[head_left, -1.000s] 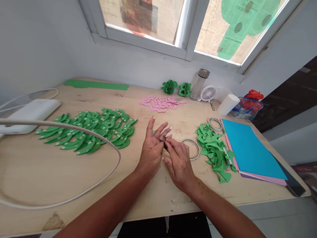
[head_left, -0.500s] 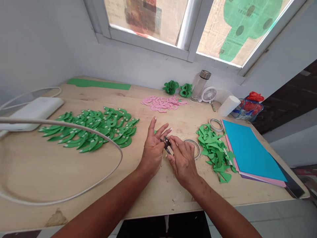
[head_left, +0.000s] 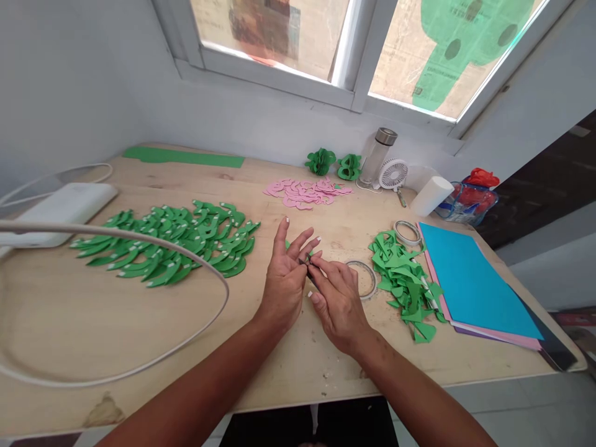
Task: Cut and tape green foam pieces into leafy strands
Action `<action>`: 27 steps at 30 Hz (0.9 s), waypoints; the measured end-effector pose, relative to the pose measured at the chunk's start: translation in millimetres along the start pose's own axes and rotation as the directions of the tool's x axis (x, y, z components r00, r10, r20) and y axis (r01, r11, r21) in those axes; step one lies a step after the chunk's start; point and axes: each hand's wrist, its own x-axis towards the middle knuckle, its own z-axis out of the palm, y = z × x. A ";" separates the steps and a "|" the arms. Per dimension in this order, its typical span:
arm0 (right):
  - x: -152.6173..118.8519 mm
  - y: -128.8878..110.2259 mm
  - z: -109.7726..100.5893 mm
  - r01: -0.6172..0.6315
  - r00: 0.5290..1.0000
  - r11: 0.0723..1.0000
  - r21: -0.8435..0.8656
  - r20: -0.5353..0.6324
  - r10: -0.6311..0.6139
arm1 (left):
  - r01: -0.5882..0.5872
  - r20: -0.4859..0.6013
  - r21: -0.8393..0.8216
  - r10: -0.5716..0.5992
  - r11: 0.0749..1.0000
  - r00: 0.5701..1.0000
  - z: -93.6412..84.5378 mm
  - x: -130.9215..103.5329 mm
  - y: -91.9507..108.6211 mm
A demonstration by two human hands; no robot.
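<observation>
A small dark metal tool sits between my two hands above the middle of the table. Its kind is hard to make out, as fingers cover most of it. The thumb of my left hand pinches its far end, while the other fingers stretch upward and apart. My right hand has its fingertips closed on the same tool from the right. A bit of green paper shows just behind the fingertips. Right beside my right hand lies a roll of tape.
Green paper leaves with white tabs are piled on the left, under a looping white cable. Green scraps, another tape roll and blue sheets lie right. Pink cutouts, a bottle and a small fan stand behind.
Both hands have drawn closer together around the dark tool, and less of it shows. The right hand has shifted slightly left.
</observation>
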 end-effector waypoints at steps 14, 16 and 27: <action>0.1 -5.7 3.5 0.005 1.000 0.997 -0.080 0.001 -0.005 | -0.037 0.012 0.050 0.036 0.998 0.999 -2.7 1.1 -4.4; -0.3 -6.5 4.0 0.008 1.000 0.994 -0.112 0.014 -0.007 | -0.038 0.012 0.056 0.037 0.998 0.999 -2.5 1.2 -4.4; -1.4 -4.0 3.5 0.022 0.998 0.981 -0.191 0.063 -0.010 | -0.026 0.009 0.031 0.025 0.999 1.000 -2.0 1.6 -2.7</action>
